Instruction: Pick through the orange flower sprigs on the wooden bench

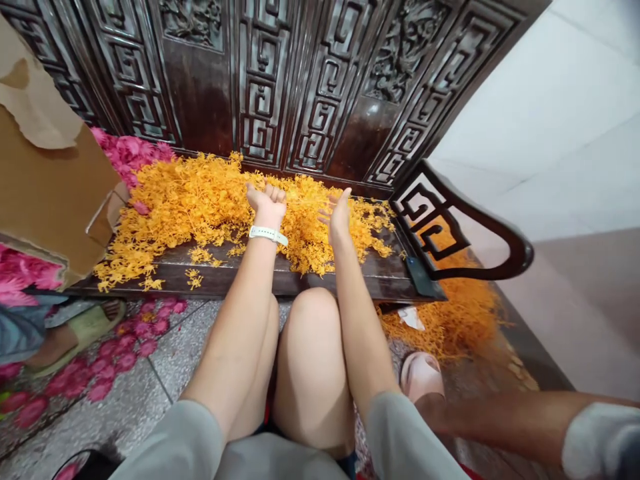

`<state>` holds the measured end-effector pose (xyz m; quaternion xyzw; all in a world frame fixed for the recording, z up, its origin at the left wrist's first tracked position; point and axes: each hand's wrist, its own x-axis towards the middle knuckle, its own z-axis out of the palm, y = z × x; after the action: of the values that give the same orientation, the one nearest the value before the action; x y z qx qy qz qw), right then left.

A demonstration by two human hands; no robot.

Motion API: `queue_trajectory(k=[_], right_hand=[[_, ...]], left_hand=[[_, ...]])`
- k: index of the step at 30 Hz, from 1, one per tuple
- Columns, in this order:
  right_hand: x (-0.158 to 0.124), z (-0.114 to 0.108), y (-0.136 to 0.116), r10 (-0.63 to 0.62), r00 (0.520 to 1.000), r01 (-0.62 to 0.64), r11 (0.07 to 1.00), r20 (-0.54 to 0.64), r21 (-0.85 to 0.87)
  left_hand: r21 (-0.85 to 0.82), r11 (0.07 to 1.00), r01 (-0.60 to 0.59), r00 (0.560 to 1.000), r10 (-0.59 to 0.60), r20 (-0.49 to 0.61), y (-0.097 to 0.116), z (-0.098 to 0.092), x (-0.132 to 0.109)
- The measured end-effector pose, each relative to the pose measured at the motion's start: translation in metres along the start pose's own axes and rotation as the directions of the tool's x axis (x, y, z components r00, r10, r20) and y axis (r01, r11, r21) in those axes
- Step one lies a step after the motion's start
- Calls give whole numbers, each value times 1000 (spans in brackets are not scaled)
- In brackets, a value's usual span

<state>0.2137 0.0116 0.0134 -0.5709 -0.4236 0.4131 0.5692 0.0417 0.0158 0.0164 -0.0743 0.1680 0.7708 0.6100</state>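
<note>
My left hand [267,201], with a pale watch band [269,234] on its wrist, is turned palm up over a long heap of yellow-orange plastic flower pieces [185,200]. Its fingers are curled in, and what they hold, if anything, is too small to make out. My right hand [338,217] is a little to the right above the same heap, thumb out and fingers apart. Faint yellowish strands seem to cross the gap between the hands. The heap lies on a dark wooden bench seat [230,280].
A torn cardboard box [45,180] stands at the left, near pink flower pieces [133,157]. A carved backrest [260,87] rises behind, with an armrest [520,257] at right. Orange pieces [465,313] lie beyond it. Other people's feet [423,377] and pink flowers [125,360] are below.
</note>
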Motion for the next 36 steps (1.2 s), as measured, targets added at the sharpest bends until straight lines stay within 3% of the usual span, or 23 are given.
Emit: queue_trajectory(k=[2,8,11,14,19,26,31,34,36], right_hand=[[-3,-1,8,108,991,-118,983,76,139],[-18,7,-13,143,966,-210,921,217,327],[-24,15,-21,89,983,-137,935,158,327],[-25,12,-30,-42,999,38,947,5,319],[-15,0,-41,-273,948,309,913,-164,267],[-23,20,-22,-258,965,262,953,-44,149],[-19,21,-16,-290,953,300,946,-88,123],[-21,22,-19,-292,947,310,940,-130,145],[-33,23,-32,-355,919,381,913,-173,148]], left_hand=[[-44,999,-15,999,12,-51,0,1,-5],[-4,998,-61,992,61,-112,0,1,-8],[43,998,-53,994,57,-96,0,-1,-8],[52,996,-68,986,75,-148,5,-4,-5],[-33,998,-62,981,55,-186,21,-5,0],[-6,1000,-11,997,10,-82,9,1,-14],[37,998,54,994,-50,-100,2,-2,-15],[20,1000,23,994,-20,-108,1,-3,-12],[7,1000,-4,990,5,-140,-2,-3,-10]])
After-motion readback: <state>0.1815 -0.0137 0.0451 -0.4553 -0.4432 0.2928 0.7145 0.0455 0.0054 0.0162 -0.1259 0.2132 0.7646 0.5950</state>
